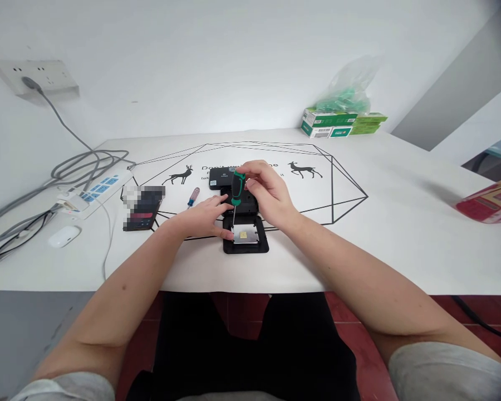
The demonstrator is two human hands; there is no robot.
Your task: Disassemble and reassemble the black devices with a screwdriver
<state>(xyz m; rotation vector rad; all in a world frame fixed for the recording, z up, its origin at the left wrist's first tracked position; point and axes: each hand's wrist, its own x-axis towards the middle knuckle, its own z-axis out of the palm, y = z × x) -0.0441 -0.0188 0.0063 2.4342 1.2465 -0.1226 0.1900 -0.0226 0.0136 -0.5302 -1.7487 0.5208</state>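
My right hand (268,192) grips the green and black handle of a screwdriver (237,188), which stands nearly upright with its shaft pointing down. The shaft reaches the upper left corner of a silver metal plate (251,234) with a small yellow label, set in a black frame (246,249). My left hand (206,218) lies with its fingers apart, the thumb at the frame's left side and the other fingertips at a black housing piece (250,205) just behind. Farther back sits a flat black device (219,178), partly hidden by the screwdriver.
A small screwdriver (194,196) and a partly blurred phone (144,209) lie to the left. Beyond them are a power strip (106,189), grey cables and a white case (64,236). Green-white boxes (329,123) stand at the back; a red package (489,200) is far right.
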